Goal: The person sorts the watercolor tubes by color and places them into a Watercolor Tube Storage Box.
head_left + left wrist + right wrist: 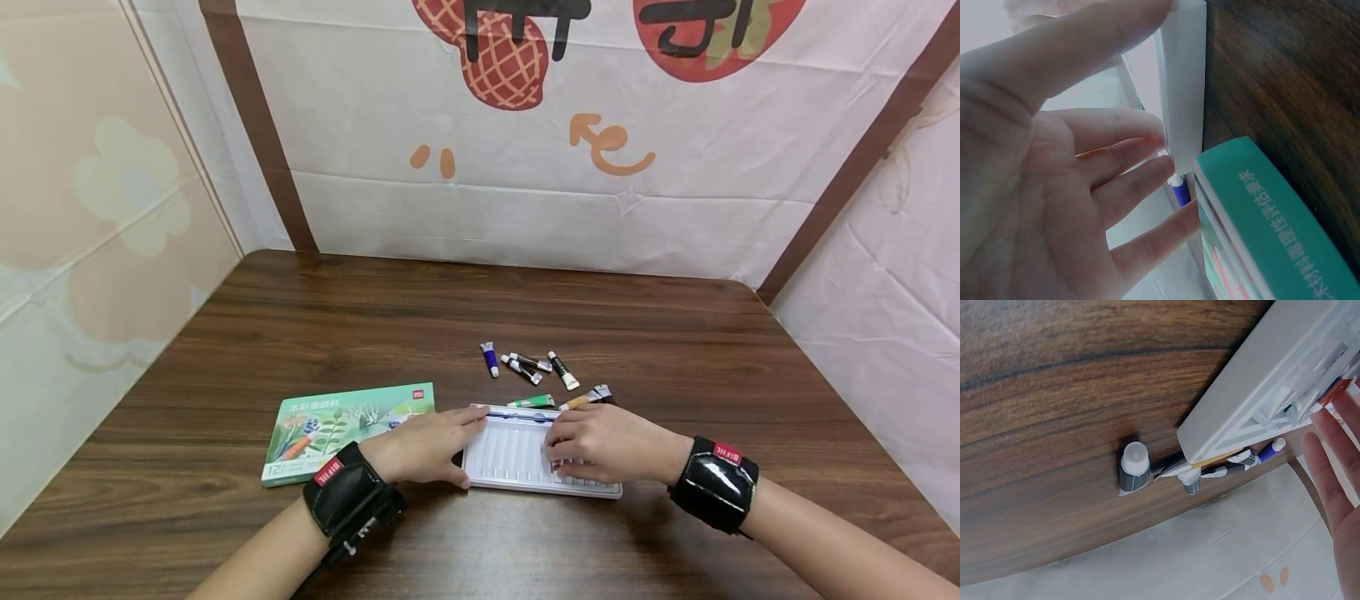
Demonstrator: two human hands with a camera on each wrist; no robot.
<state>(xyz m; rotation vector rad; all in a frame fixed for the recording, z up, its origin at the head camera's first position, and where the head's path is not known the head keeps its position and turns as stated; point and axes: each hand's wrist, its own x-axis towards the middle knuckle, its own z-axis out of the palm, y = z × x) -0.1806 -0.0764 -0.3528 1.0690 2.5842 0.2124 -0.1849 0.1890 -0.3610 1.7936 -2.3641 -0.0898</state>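
Observation:
A white slotted plastic tray [513,454] lies on the table between my hands. My left hand [431,442] rests against its left end; in the left wrist view its fingers are extended and the fingertips touch the tray's side [1185,81]. My right hand [588,446] is over the tray's right half, fingers reaching down into it. In the right wrist view its fingertips touch a small red paint tube [1335,390] lying in the tray beside other tubes. The thumb's underside is hidden. A thin blue item [517,417] lies along the tray's far edge.
A green paint box [330,425] lies left of the tray, close to my left hand. Beyond the tray are several loose paint tubes: purple [489,358], black [562,371], green [532,402] and ochre [581,400]. A fabric backdrop [525,217] hangs behind the table.

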